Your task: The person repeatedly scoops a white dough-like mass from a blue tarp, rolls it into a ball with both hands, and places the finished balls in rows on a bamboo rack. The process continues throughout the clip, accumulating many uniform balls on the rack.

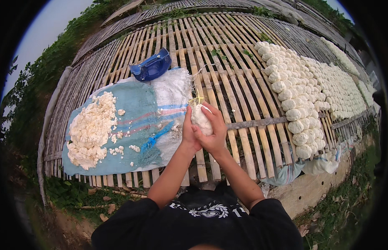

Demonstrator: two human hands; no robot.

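Note:
Between my two hands is a white, doughy ball (201, 120), held above the bamboo slats. My left hand (190, 132) cups its left side and my right hand (215, 130) wraps its right side, with the fingers pointing away from me. The palms partly hide the ball. A pile of crumbly white mass (90, 131) lies to the left on a green and white woven sack (137, 102), with loose crumbs scattered beside it. To the right, many similar white balls (290, 89) sit packed closely in rows.
A bamboo-slat platform (227, 75) with gaps between its strips spreads out before me. A blue plastic scoop-like container (154, 70) rests at the sack's far edge. Blue plastic strapping (159, 136) lies on the sack. Yellow strands (197, 100) show just beyond the ball.

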